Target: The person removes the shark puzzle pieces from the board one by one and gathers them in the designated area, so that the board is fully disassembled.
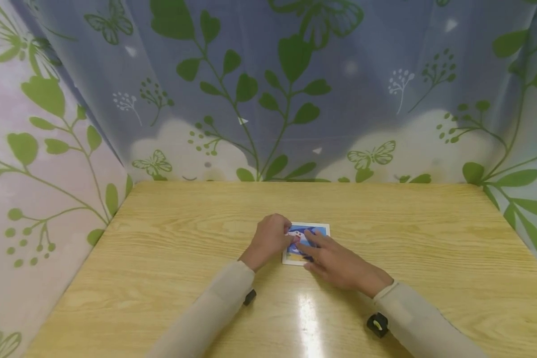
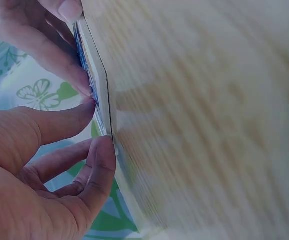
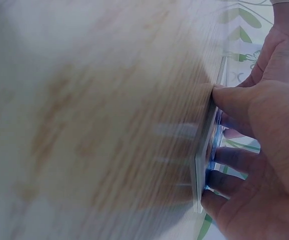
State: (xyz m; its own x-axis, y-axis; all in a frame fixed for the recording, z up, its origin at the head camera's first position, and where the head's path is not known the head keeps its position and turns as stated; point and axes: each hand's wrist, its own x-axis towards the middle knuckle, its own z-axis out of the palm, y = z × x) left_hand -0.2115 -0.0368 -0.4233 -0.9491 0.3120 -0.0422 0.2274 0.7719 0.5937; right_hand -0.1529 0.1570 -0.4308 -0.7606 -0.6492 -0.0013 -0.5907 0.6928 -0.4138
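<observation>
A small flat picture board [image 1: 315, 227] with a white border lies on the wooden table. Its picture is mostly blue, with a white figure, a pink patch and yellow along the near side. My left hand [image 1: 270, 233] is at the board's left side, its thumb on the picture and curled fingers at the edge; the left wrist view shows this hand [image 2: 44, 165] pinching there. From the right, my right hand [image 1: 340, 261] reaches over the board with extended fingertips on the picture. In the right wrist view its thumb [image 3: 234, 97] touches the board's edge. Both hands hide parts of the picture.
The light wooden table [image 1: 170, 238] runs back to a blue curtain [image 1: 259, 99] printed with green leaves and butterflies. Another printed cloth [image 1: 49, 164] hangs along the left side. A black device [image 1: 378, 325] is on the right wrist, another [image 1: 249, 297] on the left.
</observation>
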